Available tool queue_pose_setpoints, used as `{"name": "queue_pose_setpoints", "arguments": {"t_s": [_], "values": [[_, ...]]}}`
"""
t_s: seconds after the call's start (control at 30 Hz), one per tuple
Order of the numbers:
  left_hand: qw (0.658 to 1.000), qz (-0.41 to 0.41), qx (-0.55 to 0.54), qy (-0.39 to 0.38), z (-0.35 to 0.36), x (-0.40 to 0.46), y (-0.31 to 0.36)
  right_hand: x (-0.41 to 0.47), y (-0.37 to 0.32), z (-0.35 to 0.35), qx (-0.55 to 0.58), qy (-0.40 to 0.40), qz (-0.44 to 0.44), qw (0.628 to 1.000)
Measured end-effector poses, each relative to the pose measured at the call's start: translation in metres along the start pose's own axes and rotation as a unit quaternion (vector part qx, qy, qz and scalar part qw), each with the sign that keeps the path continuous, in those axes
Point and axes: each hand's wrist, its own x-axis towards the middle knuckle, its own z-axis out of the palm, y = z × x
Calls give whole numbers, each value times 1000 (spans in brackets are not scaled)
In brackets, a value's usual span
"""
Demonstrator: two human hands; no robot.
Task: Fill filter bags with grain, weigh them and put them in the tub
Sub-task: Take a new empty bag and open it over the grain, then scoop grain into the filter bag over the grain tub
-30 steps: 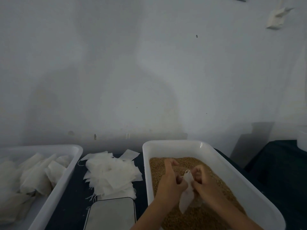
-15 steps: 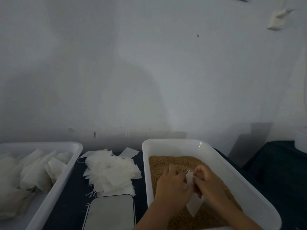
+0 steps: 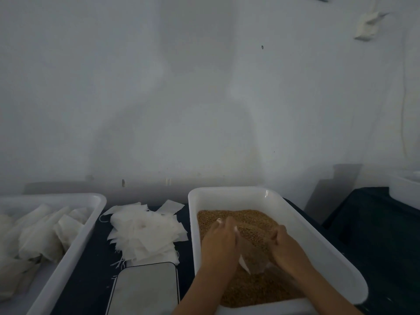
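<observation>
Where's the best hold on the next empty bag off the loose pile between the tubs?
Probably the flat corner of the stray bag at the far right edge of the empty-bag pile. It lies nearly alone on the dark cloth, its edges free, so a pinch from above should lift one bag. Both hands are busy now: left hand, right hand.

No legible text, label or number anywhere (dim, possibly blurred view).

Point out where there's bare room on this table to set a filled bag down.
Bare dark tabletop lies right of the grain tub. A narrow strip runs between the left tub and the scale. It is crowded between the tubs: the empty-bag pile sits behind the scale. Both hands work a bag over the grain.
</observation>
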Motion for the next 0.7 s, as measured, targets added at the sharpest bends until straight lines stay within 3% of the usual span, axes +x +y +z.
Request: {"name": "queue_pose_setpoints", "arguments": {"t_s": [0.17, 0.27, 0.47, 0.7], "values": [[996, -77, 34, 38, 3, 1, -6, -8, -4, 0, -121, -185, 49, 974], [993, -83, 63, 51, 3, 0, -7, -7, -4, 4, -218, -158, 5, 963], [993, -94, 56, 48, 2, 0, -9, 0, -3, -23, -274, -102, -49, 955], [989, -120, 41, 72, 2, 1, -10, 7, -21, -43, -419, -77, -65, 903]]}}
